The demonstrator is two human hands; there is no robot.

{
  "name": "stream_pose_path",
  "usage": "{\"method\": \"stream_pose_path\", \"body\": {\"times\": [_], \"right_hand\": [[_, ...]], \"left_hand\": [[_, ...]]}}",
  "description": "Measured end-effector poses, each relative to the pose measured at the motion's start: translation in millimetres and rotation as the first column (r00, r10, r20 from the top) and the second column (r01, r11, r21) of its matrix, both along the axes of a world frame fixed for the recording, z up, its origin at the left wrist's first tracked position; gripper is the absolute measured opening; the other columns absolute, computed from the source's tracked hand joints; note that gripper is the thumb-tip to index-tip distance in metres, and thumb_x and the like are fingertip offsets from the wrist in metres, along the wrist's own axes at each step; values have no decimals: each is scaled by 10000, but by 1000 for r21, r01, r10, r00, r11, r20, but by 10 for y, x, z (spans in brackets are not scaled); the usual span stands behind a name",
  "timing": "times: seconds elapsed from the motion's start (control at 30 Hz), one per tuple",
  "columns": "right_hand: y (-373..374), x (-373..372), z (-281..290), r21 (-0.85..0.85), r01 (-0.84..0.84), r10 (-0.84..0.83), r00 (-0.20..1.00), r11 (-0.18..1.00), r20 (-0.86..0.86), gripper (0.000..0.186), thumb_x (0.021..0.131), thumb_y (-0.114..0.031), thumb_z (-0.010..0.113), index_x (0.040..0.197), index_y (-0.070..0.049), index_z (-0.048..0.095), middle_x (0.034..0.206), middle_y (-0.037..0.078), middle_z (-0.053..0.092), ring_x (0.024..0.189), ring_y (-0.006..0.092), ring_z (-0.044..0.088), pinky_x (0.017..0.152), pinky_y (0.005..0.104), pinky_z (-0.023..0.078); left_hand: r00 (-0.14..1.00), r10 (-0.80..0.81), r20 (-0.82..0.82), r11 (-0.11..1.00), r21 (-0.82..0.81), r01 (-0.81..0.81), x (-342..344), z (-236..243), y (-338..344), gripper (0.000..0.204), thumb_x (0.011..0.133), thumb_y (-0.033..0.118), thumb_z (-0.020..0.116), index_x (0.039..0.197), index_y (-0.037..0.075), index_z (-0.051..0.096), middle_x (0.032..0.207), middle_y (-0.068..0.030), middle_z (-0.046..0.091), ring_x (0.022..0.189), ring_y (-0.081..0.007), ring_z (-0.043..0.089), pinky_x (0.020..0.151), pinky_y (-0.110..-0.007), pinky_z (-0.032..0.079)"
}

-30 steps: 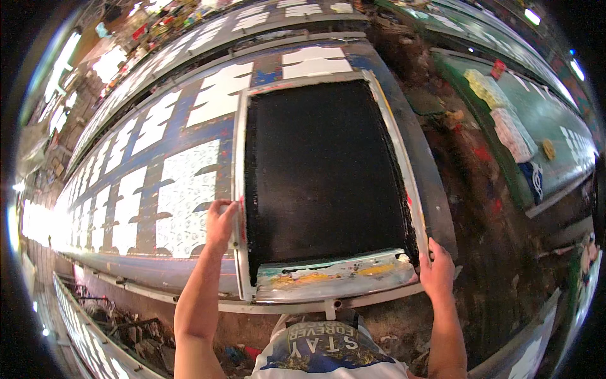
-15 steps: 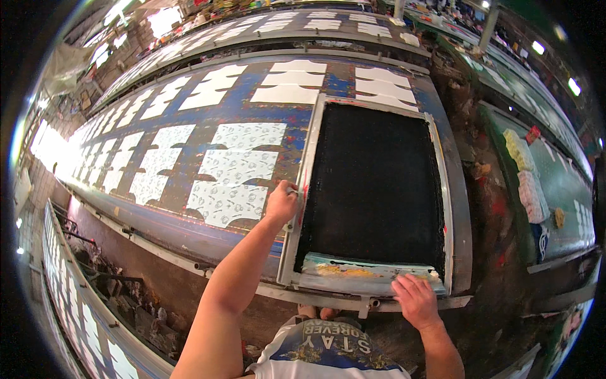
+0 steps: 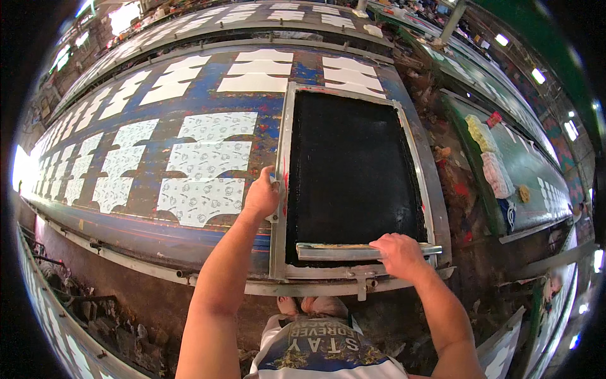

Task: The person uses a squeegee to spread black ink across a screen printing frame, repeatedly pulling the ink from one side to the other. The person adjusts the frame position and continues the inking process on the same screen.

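Observation:
A screen-printing frame [image 3: 285,139] with a light metal rim and black mesh lies on the long printing table. My left hand [image 3: 262,194] is closed round the fitting at the left side of its rim. Across the near end of the mesh stands a squeegee [image 3: 334,253], a long metal bar with paint-stained edges. My right hand [image 3: 402,254] grips it right of its middle, fingers over the top edge. White fabric pieces with small dark prints [image 3: 205,189] lie left of the frame. What lies under the black mesh is hidden.
Plain white fabric pieces [image 3: 255,69] lie in rows along the far side of the table. A metal rail [image 3: 227,285] with brackets runs along the near edge. To the right, another table [image 3: 524,183] bears yellow and pink bundles [image 3: 495,174].
The squeegee has gone from lying at the frame's near end to standing up on the mesh. My right hand has closed on it. My left hand stays at the rim; the view has shifted.

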State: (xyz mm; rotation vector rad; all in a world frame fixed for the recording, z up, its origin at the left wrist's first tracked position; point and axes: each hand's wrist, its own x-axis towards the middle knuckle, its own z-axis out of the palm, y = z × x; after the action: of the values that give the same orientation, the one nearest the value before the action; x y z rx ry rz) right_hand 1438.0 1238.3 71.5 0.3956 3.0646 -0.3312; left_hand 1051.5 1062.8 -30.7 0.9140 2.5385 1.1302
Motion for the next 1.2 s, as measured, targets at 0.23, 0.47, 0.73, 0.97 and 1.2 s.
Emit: {"method": "stream_pose_path", "body": {"times": [0.23, 0.47, 0.73, 0.97, 1.2], "right_hand": [[799, -638, 322, -248, 62, 62, 886, 967, 460, 276, 879, -249, 861, 1094, -105, 765, 1056, 185, 803, 1066, 433, 764, 925, 557, 595], [1890, -1702, 220, -96, -23, 49, 958, 995, 282, 265, 882, -260, 854, 1069, -101, 754, 1053, 194, 801, 1056, 428, 770, 905, 550, 613], [2985, -3054, 84, 76, 67, -73, 994, 995, 76, 274, 914, -266, 832, 1143, -133, 761, 1117, 168, 808, 1103, 407, 773, 952, 551, 615], [3502, -3666, -197, 160, 92, -84, 995, 983, -60, 349, 933, -150, 760, 1283, -150, 754, 1254, 180, 782, 1221, 402, 734, 1042, 537, 585], [3628, -3744, -332, 173, 112, -100, 992, 979, -78, 560, 897, -14, 626, 1402, -225, 745, 1276, 178, 789, 1214, 406, 742, 1040, 537, 588]], "left_hand": [[1000, -19, 14, 1000, 1, 19, 4, 112, -7, 342, 1040, 147, 649, 1373, 71, 639, 1145, -338, 755, 1128, -549, 703, 973, -610, 558], [998, -30, 48, 999, 40, 28, 18, 124, -25, 315, 1062, 128, 640, 1371, 67, 643, 1004, -333, 743, 996, -530, 722, 871, -548, 561], [995, -10, 99, 999, 53, 5, 28, 89, -25, 317, 1057, 90, 635, 1371, 50, 645, 847, -296, 709, 763, -443, 725, 741, -479, 553], [961, 39, 273, 998, 40, -52, 48, 123, -29, 312, 1068, 49, 617, 1379, 32, 645, 944, -304, 745, 796, -442, 753, 772, -453, 578], [977, 1, 215, 999, 50, -12, 59, 197, -10, 320, 1078, 42, 614, 1396, 20, 640, 929, -258, 744, 809, -244, 735, 771, -387, 569]]}}
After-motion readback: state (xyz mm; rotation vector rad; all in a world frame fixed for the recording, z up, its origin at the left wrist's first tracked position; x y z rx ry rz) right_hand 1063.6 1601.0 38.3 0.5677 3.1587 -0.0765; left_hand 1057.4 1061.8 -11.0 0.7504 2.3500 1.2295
